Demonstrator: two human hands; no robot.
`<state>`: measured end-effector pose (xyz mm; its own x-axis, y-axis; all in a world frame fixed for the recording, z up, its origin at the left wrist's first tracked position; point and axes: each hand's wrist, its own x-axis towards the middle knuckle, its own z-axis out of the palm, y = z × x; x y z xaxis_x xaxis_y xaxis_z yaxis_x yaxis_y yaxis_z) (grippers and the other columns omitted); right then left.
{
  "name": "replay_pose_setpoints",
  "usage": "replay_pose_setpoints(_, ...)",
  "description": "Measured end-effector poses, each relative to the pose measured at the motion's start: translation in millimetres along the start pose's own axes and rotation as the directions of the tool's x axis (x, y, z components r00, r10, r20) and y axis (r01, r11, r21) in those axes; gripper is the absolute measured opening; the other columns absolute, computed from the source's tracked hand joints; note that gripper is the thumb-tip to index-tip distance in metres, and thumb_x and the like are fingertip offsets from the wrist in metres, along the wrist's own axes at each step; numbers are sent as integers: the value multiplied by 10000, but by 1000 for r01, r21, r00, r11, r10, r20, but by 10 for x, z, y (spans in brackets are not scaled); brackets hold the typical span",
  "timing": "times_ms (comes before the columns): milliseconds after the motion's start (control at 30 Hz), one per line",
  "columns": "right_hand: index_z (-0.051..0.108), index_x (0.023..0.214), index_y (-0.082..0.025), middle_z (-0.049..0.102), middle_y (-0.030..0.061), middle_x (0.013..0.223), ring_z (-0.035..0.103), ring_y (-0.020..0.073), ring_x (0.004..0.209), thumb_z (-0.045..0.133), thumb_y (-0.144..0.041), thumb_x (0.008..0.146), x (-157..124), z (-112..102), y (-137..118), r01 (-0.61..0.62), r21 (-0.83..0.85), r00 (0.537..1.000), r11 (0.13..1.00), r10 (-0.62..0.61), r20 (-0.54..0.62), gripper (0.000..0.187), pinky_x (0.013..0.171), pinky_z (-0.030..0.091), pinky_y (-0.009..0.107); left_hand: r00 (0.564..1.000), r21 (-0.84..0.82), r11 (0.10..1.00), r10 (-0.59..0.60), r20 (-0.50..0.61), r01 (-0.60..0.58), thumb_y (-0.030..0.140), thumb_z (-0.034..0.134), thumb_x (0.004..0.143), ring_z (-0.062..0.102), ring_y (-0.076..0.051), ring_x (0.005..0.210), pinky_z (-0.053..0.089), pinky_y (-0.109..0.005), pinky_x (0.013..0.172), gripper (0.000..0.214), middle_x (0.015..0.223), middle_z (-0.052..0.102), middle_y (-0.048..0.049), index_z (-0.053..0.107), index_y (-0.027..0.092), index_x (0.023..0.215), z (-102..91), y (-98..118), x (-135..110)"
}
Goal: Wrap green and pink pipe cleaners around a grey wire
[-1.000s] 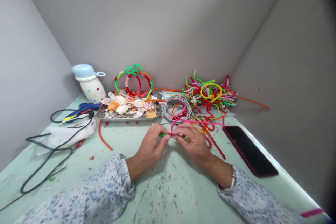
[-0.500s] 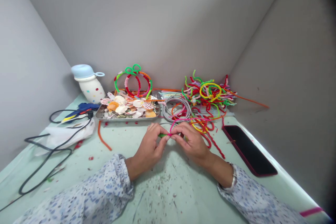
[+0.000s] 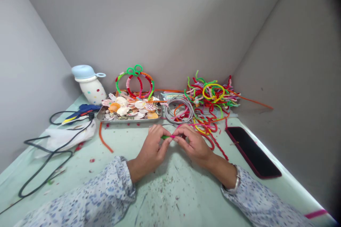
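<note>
My left hand pinches a short green stick at the middle of the pale green table. My right hand meets it fingertip to fingertip and grips a pink pipe cleaner that wraps onto the green stick's end. The pink strand loops back toward a grey wire coil. Both hands rest just above the tabletop. A silver bracelet sits on my right wrist.
A metal tray of seashells stands behind my hands, with pipe-cleaner hoops at its back. A heap of coloured pipe cleaners lies at the back right. A dark phone lies right. A glue gun, black cables and a white jar lie left.
My right hand's fingers have shifted a little along the pink pipe cleaner, whose free loop has drawn in closer to the hand. My left hand has stayed in place.
</note>
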<state>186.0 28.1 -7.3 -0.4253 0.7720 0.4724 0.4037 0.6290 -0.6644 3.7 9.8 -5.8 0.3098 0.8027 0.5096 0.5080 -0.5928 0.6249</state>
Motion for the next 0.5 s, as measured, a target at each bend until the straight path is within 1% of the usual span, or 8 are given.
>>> replay_pose_setpoints(267,611,903,-234,592,18,883,568,173,849,541,-269,911,0,7,15,-19,8,1000,1000,20,-13,78,767,438,299,1000,14,1000,5,-6,-5,237,457,925,484,-200,823,387,-363,764,99,832,538,-43,529,190,876,-5,15,-4)
replay_pose_setpoints(500,594,886,-220,569,14,863,552,163,816,513,-250,923,-11,11,12,-49,27,998,998,48,30,94,735,426,289,1000,63,998,22,-2,-22,213,462,917,480,-205,836,381,-370,771,73,853,546,-49,527,189,893,3,10,-13)
